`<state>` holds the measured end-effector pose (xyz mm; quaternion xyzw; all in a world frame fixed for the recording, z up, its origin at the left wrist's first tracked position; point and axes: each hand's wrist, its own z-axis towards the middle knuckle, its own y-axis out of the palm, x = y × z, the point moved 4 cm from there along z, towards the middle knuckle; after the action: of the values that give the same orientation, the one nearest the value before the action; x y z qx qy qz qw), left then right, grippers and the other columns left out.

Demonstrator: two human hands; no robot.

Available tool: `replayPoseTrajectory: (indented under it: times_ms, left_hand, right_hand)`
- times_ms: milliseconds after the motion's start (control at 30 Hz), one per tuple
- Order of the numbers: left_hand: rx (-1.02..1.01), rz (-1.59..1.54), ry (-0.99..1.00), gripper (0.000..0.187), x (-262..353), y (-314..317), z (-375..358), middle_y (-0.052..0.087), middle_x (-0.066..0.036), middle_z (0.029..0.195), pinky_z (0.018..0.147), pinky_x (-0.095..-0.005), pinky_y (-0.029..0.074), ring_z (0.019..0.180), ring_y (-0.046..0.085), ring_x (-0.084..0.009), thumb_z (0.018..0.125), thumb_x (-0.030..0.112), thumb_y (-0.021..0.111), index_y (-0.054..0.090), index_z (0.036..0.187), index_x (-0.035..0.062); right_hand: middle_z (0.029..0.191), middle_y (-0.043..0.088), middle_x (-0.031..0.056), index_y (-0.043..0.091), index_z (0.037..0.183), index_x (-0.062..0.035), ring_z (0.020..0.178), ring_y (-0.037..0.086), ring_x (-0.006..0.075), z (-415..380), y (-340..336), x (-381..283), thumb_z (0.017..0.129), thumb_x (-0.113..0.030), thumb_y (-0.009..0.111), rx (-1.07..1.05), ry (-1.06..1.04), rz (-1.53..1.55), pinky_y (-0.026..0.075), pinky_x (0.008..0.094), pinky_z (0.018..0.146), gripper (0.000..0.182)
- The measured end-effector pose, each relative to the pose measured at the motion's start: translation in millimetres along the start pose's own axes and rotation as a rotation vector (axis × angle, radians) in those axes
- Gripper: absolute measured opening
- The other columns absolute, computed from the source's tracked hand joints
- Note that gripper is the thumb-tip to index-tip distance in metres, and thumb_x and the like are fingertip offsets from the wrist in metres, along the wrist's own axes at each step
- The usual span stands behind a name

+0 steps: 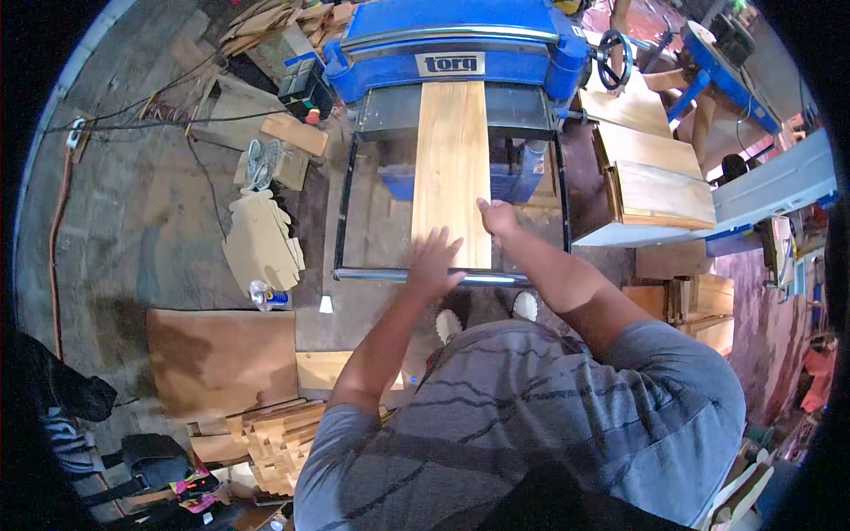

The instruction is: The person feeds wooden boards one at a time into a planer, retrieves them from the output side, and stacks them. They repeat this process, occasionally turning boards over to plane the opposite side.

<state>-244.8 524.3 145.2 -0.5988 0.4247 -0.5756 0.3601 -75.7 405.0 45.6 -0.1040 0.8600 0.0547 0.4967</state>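
A long pale wooden board (452, 159) lies lengthwise on the infeed table and outer roller (354, 275) of a blue planer (452, 31), its far end at the machine's opening. My left hand (434, 261) rests on the board's near left part, fingers spread and palm down. At the board's right edge is my right hand (498, 219), its thumb up on the edge and its other fingers curled down the side, partly hidden.
Stacked wide boards (664, 190) stand right of the planer beside a handwheel (614, 60). Cardboard pieces (261, 239) and a bottle (267, 296) lie on the floor at left. Stacked wood blocks (279, 442) sit at lower left. A cable (190, 121) crosses the upper left.
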Motion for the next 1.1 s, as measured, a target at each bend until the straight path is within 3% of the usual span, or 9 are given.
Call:
replayPoseTrajectory:
  times_ms: [133, 200, 333, 633, 767, 833, 967, 1033, 1100]
  left_hand:
    - [0.037, 0.039, 0.055, 0.087, -6, 2, 20, 0.023, -0.017, 0.155, 0.114, -0.0595, 0.015, 0.144, 0.021, -0.0365, 0.072, 0.029, 0.076, 0.034, 0.147, 0.0203]
    - [0.001, 0.124, 0.045, 0.09, -10, 2, 30, 0.023, -0.016, 0.156, 0.114, -0.0585, 0.014, 0.144, 0.021, -0.0361, 0.071, 0.027, 0.076, 0.031, 0.148, 0.0223]
    - [0.138, 0.323, 0.103, 0.092, -19, 13, 47, 0.022, -0.017, 0.156, 0.114, -0.0594, 0.014, 0.144, 0.02, -0.0375, 0.07, 0.02, 0.074, 0.028, 0.15, 0.0236]
    - [-0.023, 0.366, 0.052, 0.095, -12, -6, 79, 0.017, -0.019, 0.157, 0.111, -0.0619, 0.018, 0.144, 0.019, -0.0398, 0.072, 0.01, 0.069, 0.021, 0.152, 0.0248]
    - [0.016, 0.247, 0.077, 0.077, -12, -8, 93, 0.025, -0.019, 0.155, 0.109, -0.0645, 0.019, 0.143, 0.024, -0.0391, 0.08, 0.011, 0.061, 0.031, 0.149, 0.0236]
    - [-0.04, 0.241, -0.002, 0.082, -14, -14, 99, 0.024, -0.019, 0.155, 0.109, -0.0647, 0.02, 0.143, 0.023, -0.0392, 0.077, 0.011, 0.066, 0.029, 0.15, 0.0239]
    - [-0.18, 0.273, -0.006, 0.096, -12, -26, 114, 0.018, -0.019, 0.157, 0.111, -0.0643, 0.017, 0.145, 0.016, -0.0399, 0.071, 0.009, 0.074, 0.025, 0.152, 0.024]
    - [-0.209, 0.287, 0.003, 0.101, -17, -23, 120, 0.015, -0.019, 0.158, 0.112, -0.0641, 0.015, 0.146, 0.014, -0.0401, 0.068, 0.008, 0.077, 0.023, 0.152, 0.0239]
    - [-0.2, 0.34, -0.008, 0.107, -22, -20, 125, 0.012, -0.02, 0.159, 0.112, -0.0644, 0.015, 0.146, 0.011, -0.0406, 0.066, 0.011, 0.079, 0.019, 0.153, 0.0241]
  right_hand:
    - [0.083, 0.064, 0.0084, 0.064, 0.095, 0.0032, 0.072, 0.056, 0.0163, -3, 0, -23, 0.094, -0.026, 0.063, -0.017, 0.001, -0.024, 0.047, 0.0344, 0.065, 0.029]
    - [0.102, 0.067, 0.0215, 0.062, 0.109, 0.0094, 0.09, 0.064, 0.0288, 6, 3, -23, 0.095, -0.029, 0.059, -0.015, -0.027, -0.049, 0.051, 0.041, 0.077, 0.041]
    - [0.103, 0.066, 0.0225, 0.061, 0.108, 0.0105, 0.091, 0.064, 0.029, -2, 4, -42, 0.094, -0.029, 0.06, -0.023, 0.021, -0.02, 0.051, 0.0411, 0.077, 0.042]
    - [0.098, 0.067, 0.0256, 0.063, 0.108, 0.0109, 0.09, 0.067, 0.0333, 32, 2, -51, 0.093, -0.036, 0.061, 0.014, 0.045, -0.168, 0.051, 0.041, 0.082, 0.049]
    - [0.096, 0.068, 0.0244, 0.066, 0.106, 0.0076, 0.09, 0.068, 0.0341, 64, -2, -48, 0.092, -0.043, 0.057, -0.017, -0.154, -0.633, 0.053, 0.0432, 0.071, 0.053]
    - [0.09, 0.069, 0.0223, 0.067, 0.103, 0.0064, 0.082, 0.069, 0.0315, 55, -4, -56, 0.092, -0.04, 0.058, -0.064, -0.052, -0.563, 0.054, 0.0418, 0.066, 0.049]
    - [0.077, 0.067, 0.0112, 0.065, 0.093, 0.0006, 0.062, 0.064, 0.0155, 23, -23, -71, 0.091, -0.037, 0.061, -0.367, -0.055, -0.275, 0.054, 0.032, 0.056, 0.038]
    - [0.074, 0.065, 0.0068, 0.063, 0.093, -0.0019, 0.061, 0.062, 0.0121, 0, -52, -73, 0.093, -0.034, 0.061, -0.302, -0.018, -0.192, 0.053, 0.0285, 0.053, 0.032]
    - [0.075, 0.064, 0.0055, 0.062, 0.099, -0.0023, 0.06, 0.062, 0.0121, -25, -88, -76, 0.095, -0.029, 0.059, -0.279, -0.142, -0.019, 0.054, 0.0278, 0.053, 0.027]
